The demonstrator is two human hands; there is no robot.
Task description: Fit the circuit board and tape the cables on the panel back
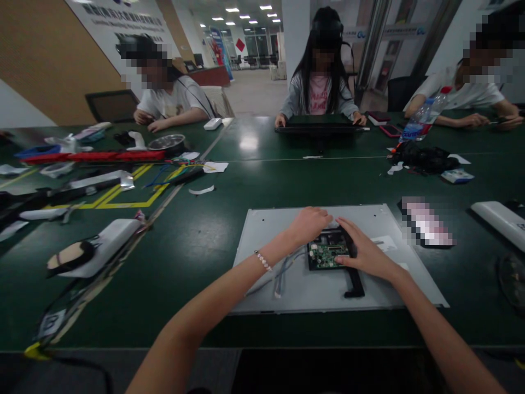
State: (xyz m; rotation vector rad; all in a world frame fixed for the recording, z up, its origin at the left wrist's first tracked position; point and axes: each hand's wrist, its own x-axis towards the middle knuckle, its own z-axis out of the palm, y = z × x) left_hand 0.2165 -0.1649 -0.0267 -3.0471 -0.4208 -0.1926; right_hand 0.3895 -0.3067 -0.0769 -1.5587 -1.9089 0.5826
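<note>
A flat grey-white display panel [254, 246] lies on the green table in front of me. On its middle sits a green circuit board [326, 255] in a black plastic bracket [355, 283], whose arm extends toward me. My right hand [365, 250] grips the bracket's right side, thumb over the board's edge and fingers at the far side. My left hand [308, 224] is bent over the bracket's far left corner; its fingertips are closed there, and what they hold is hidden. Thin grey cables [281, 273] run from the board's left across the panel.
A phone [426, 221] lies right of the panel, near a white device [500, 221]. Cables, tape and red strips [98, 157] clutter the left. Across the table, one person holds a dark screen [322, 128]; two others sit at either side. Bottles [418, 121] stand at right.
</note>
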